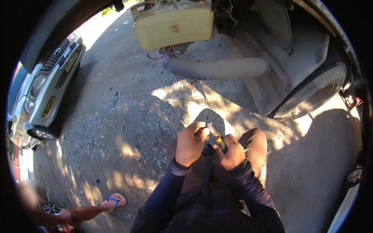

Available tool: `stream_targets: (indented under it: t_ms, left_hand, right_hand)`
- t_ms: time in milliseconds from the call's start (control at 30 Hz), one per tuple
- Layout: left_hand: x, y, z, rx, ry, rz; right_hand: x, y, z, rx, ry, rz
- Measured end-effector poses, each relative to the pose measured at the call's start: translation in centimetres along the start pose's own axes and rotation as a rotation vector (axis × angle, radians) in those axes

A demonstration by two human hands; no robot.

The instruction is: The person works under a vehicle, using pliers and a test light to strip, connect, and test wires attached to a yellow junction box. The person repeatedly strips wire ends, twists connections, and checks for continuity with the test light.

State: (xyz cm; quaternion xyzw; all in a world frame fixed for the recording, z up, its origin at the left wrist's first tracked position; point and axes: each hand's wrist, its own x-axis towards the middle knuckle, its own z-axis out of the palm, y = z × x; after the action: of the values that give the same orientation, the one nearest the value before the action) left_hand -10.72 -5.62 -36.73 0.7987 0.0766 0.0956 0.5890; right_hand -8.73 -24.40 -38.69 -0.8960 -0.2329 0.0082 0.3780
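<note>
Over my lap, my right hand [230,154] is closed around pliers [218,140] with a yellow handle, their metal end pointing up and left. My left hand [189,143] is beside the tool's tip, thumb and forefinger pinched together on a small pale thing too tiny to make out. A dark object between my hands is partly hidden by them. Above and ahead, loose coloured wires [169,52] hang below a yellowed plastic tank [174,25] on the vehicle.
A dusty exhaust pipe [217,69] and wheel [309,99] are ahead-right, over gravelly ground [116,116]. A white car [54,89] stands at left. At lower left, another person's sandalled foot [114,200] and hand [68,215] show. Another wheel [353,176] sits at far right.
</note>
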Motion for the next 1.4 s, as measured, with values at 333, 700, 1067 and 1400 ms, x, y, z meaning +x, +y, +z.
stream_targets:
  t_ms: [333,700,1067,1400]
  left_hand:
    - [0.4,-3.8,1.4,-0.139,-0.028,-0.202]
    - [0.9,-4.5,2.0,-0.303,0.134,-0.138]
    - [1.1,-3.3,2.7,-0.21,0.134,-0.003]
    - [1.8,-2.9,1.6,0.188,0.01,0.142]
  right_hand:
    - [0.0,3.0,5.2,0.759,0.067,0.402]
    - [-0.7,1.4,3.4,-0.005,0.083,0.051]
    - [-0.5,0.9,3.0,0.001,0.11,0.079]
    - [0.0,4.6,1.0,0.765,-0.307,0.272]
